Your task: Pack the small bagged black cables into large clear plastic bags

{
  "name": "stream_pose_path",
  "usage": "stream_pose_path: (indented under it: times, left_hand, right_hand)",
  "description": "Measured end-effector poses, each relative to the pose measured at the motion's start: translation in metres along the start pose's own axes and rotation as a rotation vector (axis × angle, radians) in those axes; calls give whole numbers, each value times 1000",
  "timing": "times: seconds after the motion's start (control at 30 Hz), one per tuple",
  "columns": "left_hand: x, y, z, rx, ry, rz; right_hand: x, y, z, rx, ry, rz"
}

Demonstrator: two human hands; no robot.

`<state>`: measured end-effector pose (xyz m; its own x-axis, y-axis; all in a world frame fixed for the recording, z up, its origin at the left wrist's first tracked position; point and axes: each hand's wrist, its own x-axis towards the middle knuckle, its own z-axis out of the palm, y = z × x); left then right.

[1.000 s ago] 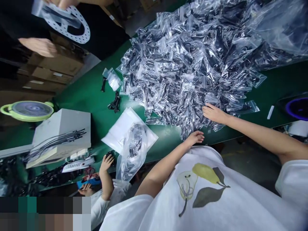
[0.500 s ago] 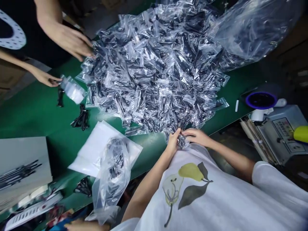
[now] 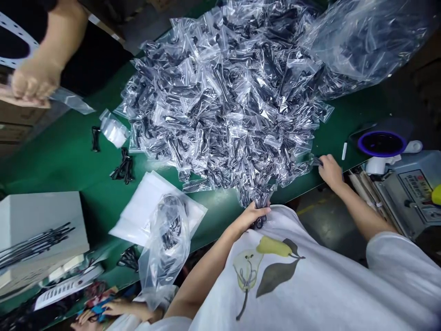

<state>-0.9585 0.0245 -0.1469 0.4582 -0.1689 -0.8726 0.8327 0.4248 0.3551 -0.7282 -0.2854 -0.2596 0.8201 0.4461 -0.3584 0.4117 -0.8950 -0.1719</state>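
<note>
A big heap of small clear plastic bags with black parts inside (image 3: 227, 96) covers the green table (image 3: 62, 156). My left hand (image 3: 255, 215) is closed round a bunch of these bags at the table's near edge, against my white shirt. My right hand (image 3: 329, 169) is out to the right at the heap's edge, fingers pinched on one small bag (image 3: 315, 161). A larger clear sack (image 3: 358, 41) lies at the heap's far right.
Another person's hand (image 3: 31, 82) at top left holds a clear bag. A third person's hands (image 3: 113, 310) show at the bottom left. White sheets and a clear bag of black parts (image 3: 165, 230), loose black cables (image 3: 124, 169), a grey box (image 3: 37, 230), a purple bowl (image 3: 381, 143) and a sealing machine (image 3: 406, 188) stand around.
My right hand left the bunch at my left hand and reached right to a bag at the heap's edge. The other person's hands drew back from the heap with a bag.
</note>
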Motion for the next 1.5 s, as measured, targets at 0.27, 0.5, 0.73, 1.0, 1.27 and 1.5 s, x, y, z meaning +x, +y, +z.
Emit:
stream_pose_path:
  times: [0.27, 0.5, 0.73, 1.0, 1.27, 1.5]
  left_hand:
    - [9, 10, 8, -244, 17, 33]
    - [4, 19, -9, -484, 23, 108]
    - [0, 11, -39, -505, 61, 255]
    - [-28, -7, -67, -672, 48, 325]
    - [-66, -34, -80, -819, -70, 319]
    - [-94, -49, -93, -747, 115, 528]
  right_hand:
    - [59, -76, -14, -186, -93, -655]
    - [81, -98, -37, -25, -75, -744]
    - [10, -200, -46, 1078, -422, -60]
    - [-22, -259, -52, 1213, -415, -36]
    - [-55, -309, -81, 605, -141, -1069]
    - [-101, -364, -67, 985, -202, -219]
